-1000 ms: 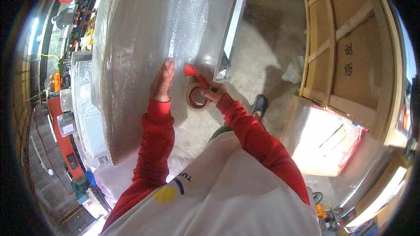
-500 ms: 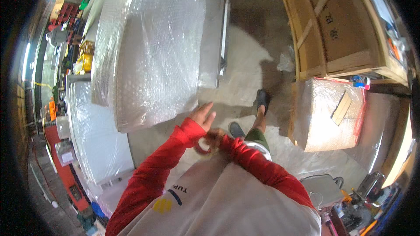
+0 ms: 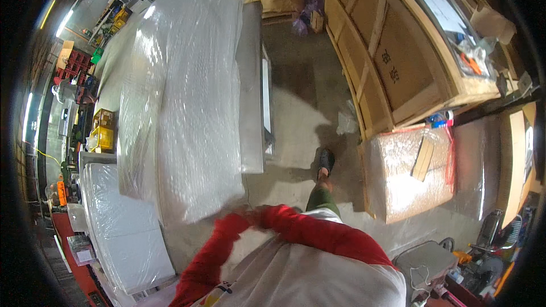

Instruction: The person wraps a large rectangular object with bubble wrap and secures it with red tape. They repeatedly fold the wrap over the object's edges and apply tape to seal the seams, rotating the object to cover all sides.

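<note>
A large flat panel bundle in bubble wrap and clear film (image 3: 196, 108) stands in front of me on the left. At its near lower corner my two hands are close together, both smeared by motion. My left hand (image 3: 243, 211) is by the corner, its fingers not readable. My right hand (image 3: 260, 218) is just beside it, fingers blurred too. Whether either hand touches the wrap I cannot tell. The ring-shaped roll seen earlier at my right hand cannot be made out now.
A grey panel (image 3: 251, 91) stands right of the bundle. Film-wrapped white panels (image 3: 122, 222) lie at the left. On the right are a large wooden crate (image 3: 409, 68) and a bubble-wrapped box (image 3: 409, 176) with a cardboard strip on it. Between them runs the concrete floor (image 3: 296, 102).
My view has tilted up and shifted, showing more of the far end. Both hands have drawn together at the bundle's near corner; my left hand's spread fingers no longer show.
</note>
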### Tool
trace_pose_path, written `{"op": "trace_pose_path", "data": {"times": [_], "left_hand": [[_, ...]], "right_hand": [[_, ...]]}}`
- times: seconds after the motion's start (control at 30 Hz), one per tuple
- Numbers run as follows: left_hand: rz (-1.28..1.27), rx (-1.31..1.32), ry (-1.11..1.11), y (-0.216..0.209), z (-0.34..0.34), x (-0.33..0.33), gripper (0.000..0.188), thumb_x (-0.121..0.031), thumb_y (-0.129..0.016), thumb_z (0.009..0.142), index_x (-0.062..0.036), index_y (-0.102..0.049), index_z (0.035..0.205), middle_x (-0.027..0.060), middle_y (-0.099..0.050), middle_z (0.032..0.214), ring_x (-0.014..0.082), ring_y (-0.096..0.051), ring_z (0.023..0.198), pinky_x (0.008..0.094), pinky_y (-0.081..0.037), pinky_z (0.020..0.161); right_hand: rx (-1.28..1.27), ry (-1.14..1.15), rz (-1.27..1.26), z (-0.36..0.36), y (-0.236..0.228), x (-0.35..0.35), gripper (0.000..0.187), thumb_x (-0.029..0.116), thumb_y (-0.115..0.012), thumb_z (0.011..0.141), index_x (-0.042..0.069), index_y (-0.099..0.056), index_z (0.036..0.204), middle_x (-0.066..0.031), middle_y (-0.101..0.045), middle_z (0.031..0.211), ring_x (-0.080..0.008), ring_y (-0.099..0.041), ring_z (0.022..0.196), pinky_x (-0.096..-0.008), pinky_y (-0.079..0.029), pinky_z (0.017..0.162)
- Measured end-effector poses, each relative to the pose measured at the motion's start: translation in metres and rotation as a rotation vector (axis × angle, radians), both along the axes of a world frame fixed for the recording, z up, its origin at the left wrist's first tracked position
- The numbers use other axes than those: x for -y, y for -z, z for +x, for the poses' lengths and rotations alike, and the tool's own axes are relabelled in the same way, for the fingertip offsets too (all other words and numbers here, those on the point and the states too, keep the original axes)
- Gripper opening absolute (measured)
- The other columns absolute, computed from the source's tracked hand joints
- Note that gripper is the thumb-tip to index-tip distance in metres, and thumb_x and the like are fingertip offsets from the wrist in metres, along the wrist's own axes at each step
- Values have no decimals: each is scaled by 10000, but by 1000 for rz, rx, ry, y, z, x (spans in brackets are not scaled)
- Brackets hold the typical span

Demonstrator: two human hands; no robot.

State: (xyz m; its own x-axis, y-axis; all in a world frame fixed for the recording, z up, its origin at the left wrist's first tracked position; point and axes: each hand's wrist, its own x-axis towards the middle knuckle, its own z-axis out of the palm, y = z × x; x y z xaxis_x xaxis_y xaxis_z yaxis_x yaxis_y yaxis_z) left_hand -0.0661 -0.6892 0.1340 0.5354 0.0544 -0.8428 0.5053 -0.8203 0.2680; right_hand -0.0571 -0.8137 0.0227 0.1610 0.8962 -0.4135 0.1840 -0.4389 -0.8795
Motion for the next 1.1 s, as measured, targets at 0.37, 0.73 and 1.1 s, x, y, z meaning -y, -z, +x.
{"op": "trace_pose_path", "data": {"times": [0.37, 0.73, 1.1], "left_hand": [[280, 850, -457, 113, 302, 8, 545, -415, -616, 840, 45, -598, 1133, 283, -608, 1122, 431, -579, 1067, 453, -455, 938], [578, 727, -182, 82, 660, -19, 561, -506, -566, 835, 19, -693, 990, 255, -640, 1080, 389, -602, 1062, 442, -459, 944], [-648, -198, -277, 111, 838, 101, 635, -619, -474, 889, -129, -516, 1291, 55, -669, 1065, 231, -657, 841, 363, -498, 800]], "right_hand": [[41, 693, -592, 209, -12, 276, 630, 409, -715, 715, 178, -543, 1275, -155, -666, 1061, -315, -631, 1012, -393, -506, 857], [-386, 1154, 102, 390, -43, 280, 488, 299, -686, 802, 133, -561, 1244, -103, -652, 1012, -273, -623, 937, -404, -498, 807], [397, 1202, 404, 656, -25, 239, 876, 274, -764, 715, 93, -329, 1455, -189, -498, 1361, -287, -546, 1197, -358, -473, 941]]}}
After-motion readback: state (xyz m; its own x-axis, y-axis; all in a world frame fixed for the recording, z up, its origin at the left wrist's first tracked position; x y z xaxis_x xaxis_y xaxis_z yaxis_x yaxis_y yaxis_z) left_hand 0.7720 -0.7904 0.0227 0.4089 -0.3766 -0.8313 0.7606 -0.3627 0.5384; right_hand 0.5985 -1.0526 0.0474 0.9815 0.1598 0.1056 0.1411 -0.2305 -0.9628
